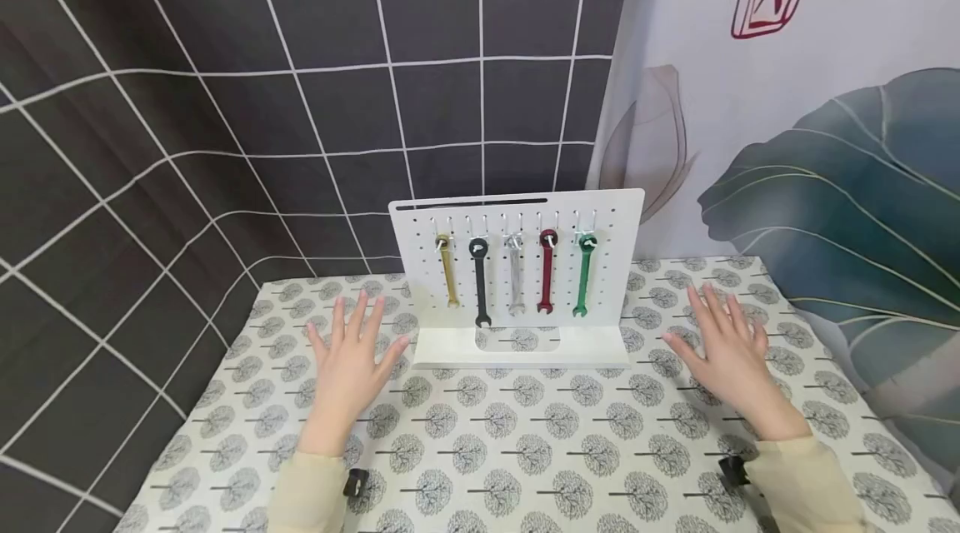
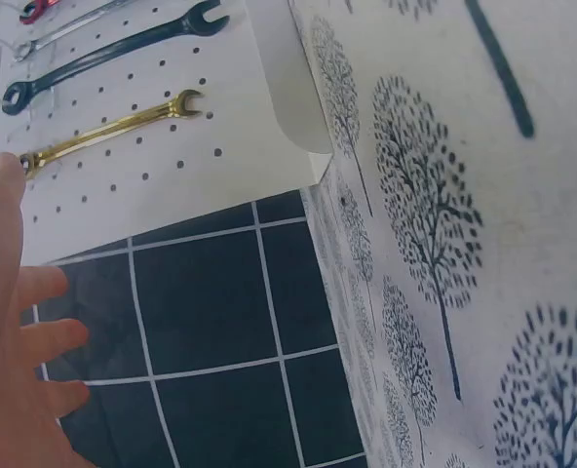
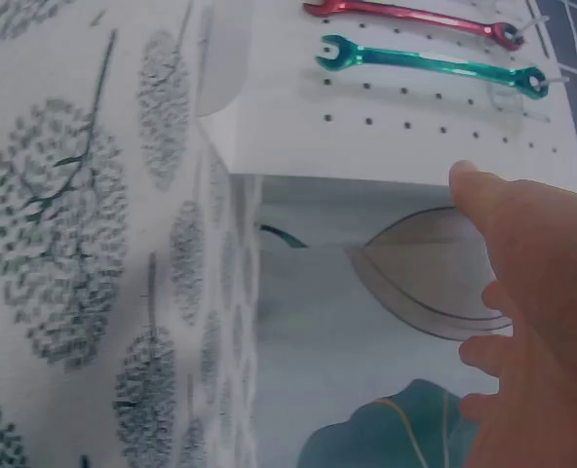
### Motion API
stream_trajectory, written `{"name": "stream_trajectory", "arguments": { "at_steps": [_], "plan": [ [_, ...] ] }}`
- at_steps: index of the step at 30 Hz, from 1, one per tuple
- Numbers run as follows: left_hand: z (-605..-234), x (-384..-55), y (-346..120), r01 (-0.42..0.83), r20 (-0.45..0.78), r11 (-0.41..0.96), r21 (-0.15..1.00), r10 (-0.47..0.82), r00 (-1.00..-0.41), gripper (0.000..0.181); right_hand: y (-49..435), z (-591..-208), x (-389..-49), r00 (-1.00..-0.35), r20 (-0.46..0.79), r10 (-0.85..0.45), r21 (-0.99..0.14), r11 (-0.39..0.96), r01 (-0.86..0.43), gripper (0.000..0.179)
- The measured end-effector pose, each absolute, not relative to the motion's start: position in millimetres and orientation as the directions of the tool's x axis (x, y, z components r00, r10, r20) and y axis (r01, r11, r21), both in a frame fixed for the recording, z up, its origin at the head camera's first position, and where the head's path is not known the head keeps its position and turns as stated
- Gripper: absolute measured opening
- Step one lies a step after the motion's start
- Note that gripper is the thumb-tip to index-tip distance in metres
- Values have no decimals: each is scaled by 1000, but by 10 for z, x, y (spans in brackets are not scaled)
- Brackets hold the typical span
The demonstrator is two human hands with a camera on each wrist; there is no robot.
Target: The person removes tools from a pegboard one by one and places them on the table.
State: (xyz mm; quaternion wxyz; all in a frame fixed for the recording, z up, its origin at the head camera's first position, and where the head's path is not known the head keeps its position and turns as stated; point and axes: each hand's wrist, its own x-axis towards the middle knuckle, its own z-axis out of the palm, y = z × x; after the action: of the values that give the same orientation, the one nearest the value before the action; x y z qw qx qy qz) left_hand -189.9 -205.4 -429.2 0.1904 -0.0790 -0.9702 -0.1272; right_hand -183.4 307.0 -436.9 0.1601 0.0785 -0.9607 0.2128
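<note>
Gold metal wrench (image 1: 448, 275), slim-shafted, hangs at the left end of a row of five, ring end up, forked end down, long axis near upright with a slight lean. Green metal wrench (image 1: 584, 279) hangs likewise at the right end, leaning the opposite way. Between them, left to right: black wrench (image 1: 482, 283), silver wrench (image 1: 516, 279), red wrench (image 1: 547, 275). All on pale pegs (image 3: 554, 80) of an upright white perforated board (image 1: 611, 287), its foot on the tabletop (image 1: 498, 454), which is covered in tree-print cloth. Left hand (image 1: 347, 375) is nearer the gold one: from its thumb, that wrench lies forward and to the right. Right hand (image 1: 737, 366) is nearer the green: forward and to the left of its thumb. Silver sits roughly midway, so side favours neither hand, by my judgement. Fingers of both spread, backs up, holding nothing; contact with the cloth, cannot tell. Behind: dark grid-patterned backdrop (image 1: 435, 17).
</note>
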Motion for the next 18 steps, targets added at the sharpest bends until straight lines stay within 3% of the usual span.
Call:
{"name": "stream_trajectory", "arguments": {
  "at_steps": [18],
  "plan": [
    [-4219, -1867, -2061, 273, 454, 889, 367, 85, -887, 68, 3211, -4063, -1818, -873, 485, -51, -456, 837, -303, 73]
  ]
}}
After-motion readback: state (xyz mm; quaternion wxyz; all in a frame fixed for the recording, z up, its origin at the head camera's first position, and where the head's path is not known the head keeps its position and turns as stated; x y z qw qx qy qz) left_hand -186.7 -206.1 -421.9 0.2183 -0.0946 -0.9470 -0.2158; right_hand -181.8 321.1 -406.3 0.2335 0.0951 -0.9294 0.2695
